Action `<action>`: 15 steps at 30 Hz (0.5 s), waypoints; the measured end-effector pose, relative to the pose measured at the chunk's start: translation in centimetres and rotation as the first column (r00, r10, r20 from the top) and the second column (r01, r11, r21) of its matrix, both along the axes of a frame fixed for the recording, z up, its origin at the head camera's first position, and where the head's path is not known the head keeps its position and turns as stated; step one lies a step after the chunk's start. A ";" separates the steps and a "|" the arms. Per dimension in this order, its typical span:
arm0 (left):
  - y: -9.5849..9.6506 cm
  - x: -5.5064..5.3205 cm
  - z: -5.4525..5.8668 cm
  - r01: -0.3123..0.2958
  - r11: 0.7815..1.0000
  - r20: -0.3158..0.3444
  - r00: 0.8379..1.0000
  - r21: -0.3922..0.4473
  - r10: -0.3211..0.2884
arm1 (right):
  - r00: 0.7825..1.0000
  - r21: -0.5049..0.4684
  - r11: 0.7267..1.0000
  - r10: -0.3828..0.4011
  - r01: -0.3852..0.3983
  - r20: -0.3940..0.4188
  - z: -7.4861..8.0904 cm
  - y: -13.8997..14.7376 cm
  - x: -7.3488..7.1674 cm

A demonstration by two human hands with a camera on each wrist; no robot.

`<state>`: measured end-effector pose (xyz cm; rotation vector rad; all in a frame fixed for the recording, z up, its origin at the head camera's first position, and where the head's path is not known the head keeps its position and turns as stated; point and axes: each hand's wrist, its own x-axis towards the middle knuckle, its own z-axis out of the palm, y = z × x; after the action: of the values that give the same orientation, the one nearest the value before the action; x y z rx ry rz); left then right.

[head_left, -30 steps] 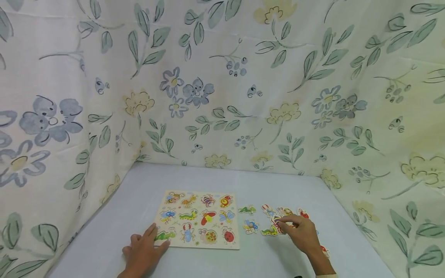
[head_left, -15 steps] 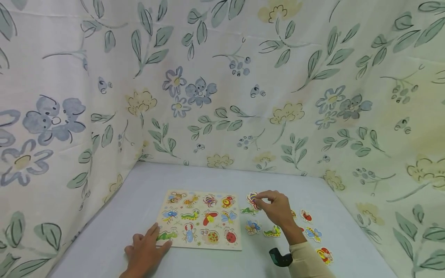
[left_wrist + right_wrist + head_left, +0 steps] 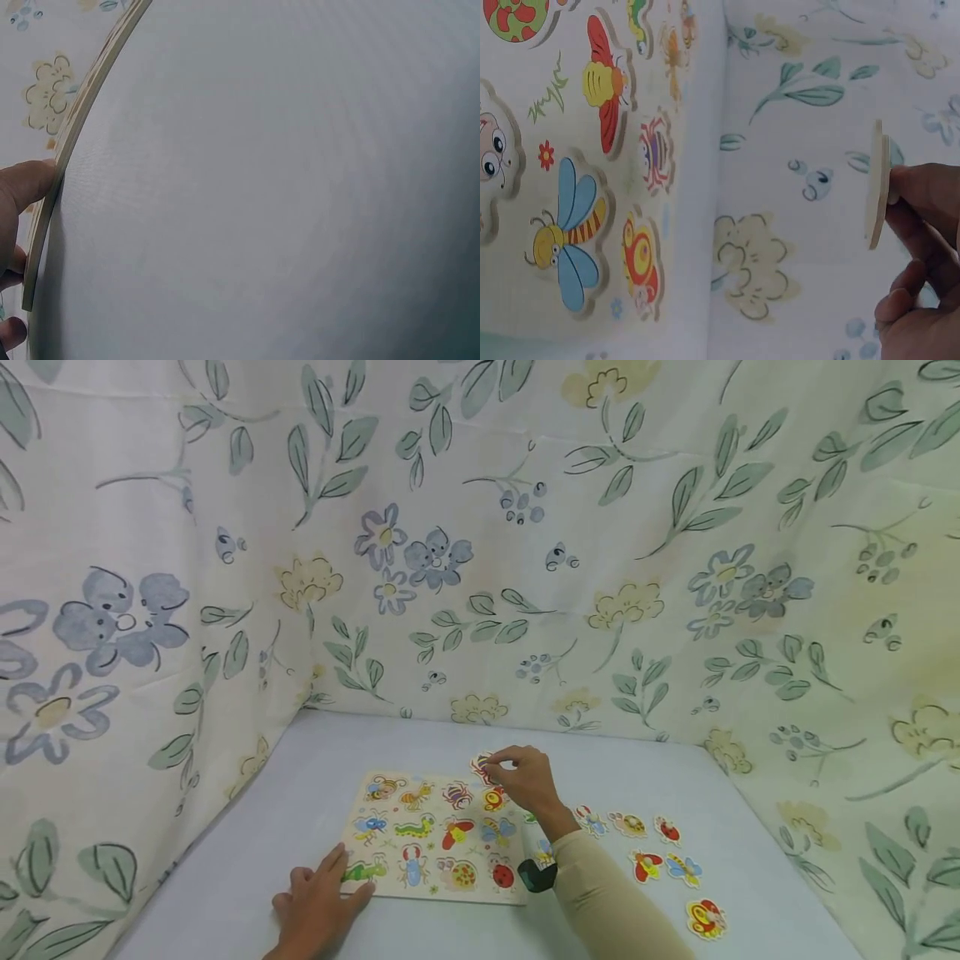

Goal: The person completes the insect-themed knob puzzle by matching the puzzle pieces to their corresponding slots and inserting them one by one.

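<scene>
My right hand (image 3: 525, 781) pinches a spider puzzle piece (image 3: 481, 766) between thumb and fingertips, raised over the back right edge of the wooden insect puzzle board (image 3: 442, 893). From the right wrist, the spider piece (image 3: 879, 187) shows edge-on, its printed face turned away, and the printed spider spot (image 3: 655, 155) lies on the board. My left hand (image 3: 318, 893) rests at the board's front left corner, thumb along the front edge and forefinger by the left side. In the left wrist view, the thumb (image 3: 30, 182) touches the board's edge (image 3: 71, 142).
Several loose pieces lie right of the board: a stag beetle (image 3: 590, 820), a snail (image 3: 628, 824), a ladybug (image 3: 667, 829), a red-winged bug (image 3: 646, 865), a dragonfly (image 3: 684, 869) and a butterfly (image 3: 706, 919). A floral curtain (image 3: 480, 635) encloses the white table (image 3: 300, 777).
My right hand has lifted the spider piece from among the loose pieces and carried it left to the board's back right. The left hand has stayed at the corner.
</scene>
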<state>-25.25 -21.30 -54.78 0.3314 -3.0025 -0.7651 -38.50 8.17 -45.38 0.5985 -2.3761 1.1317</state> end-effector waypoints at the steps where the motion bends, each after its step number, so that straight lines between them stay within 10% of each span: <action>1: 0.0 0.0 0.0 0.000 1.000 -0.002 1.000 0.001 0.000 | 1.000 0.005 1.000 -0.001 0.001 0.009 -0.3 -0.5 -0.4; 15: 0.2 0.2 0.4 -0.004 1.000 0.006 1.000 -0.017 0.004 | 0.970 0.082 0.997 -0.015 -0.005 0.244 -4.2 -4.3 -3.4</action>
<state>-25.09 -21.13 -54.37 0.3400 -3.0115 -0.7386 -41.95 3.92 -49.55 0.5039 -2.6418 1.1693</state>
